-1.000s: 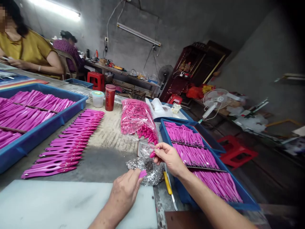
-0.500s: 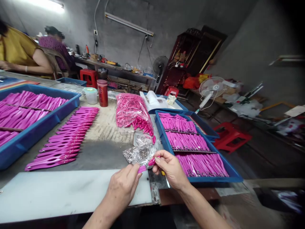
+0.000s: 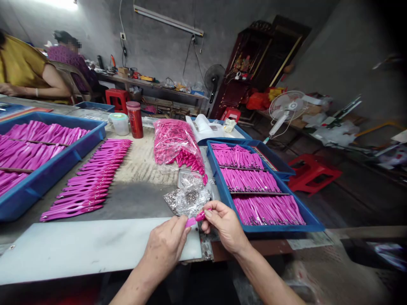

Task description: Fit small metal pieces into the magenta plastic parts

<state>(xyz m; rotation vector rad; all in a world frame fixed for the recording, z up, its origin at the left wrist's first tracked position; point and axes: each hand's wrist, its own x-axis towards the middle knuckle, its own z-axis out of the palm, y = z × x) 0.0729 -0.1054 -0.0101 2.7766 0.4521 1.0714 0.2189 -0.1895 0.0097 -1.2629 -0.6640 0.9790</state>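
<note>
Head view, near table edge: left hand (image 3: 165,248) pinched on lighter pink piece (image 3: 190,221); right hand (image 3: 224,224) pinched on darker pink cap (image 3: 200,216). Tips facing, nearly touching, long axes roughly in line. Smooth moulded plastic. Just beyond: crinkled clear bag (image 3: 187,200) of small metal bits.

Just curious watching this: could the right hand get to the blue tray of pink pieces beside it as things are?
Probably yes. The right hand sits just beside the blue tray, nothing between, though it pinches a small pink piece.
</note>
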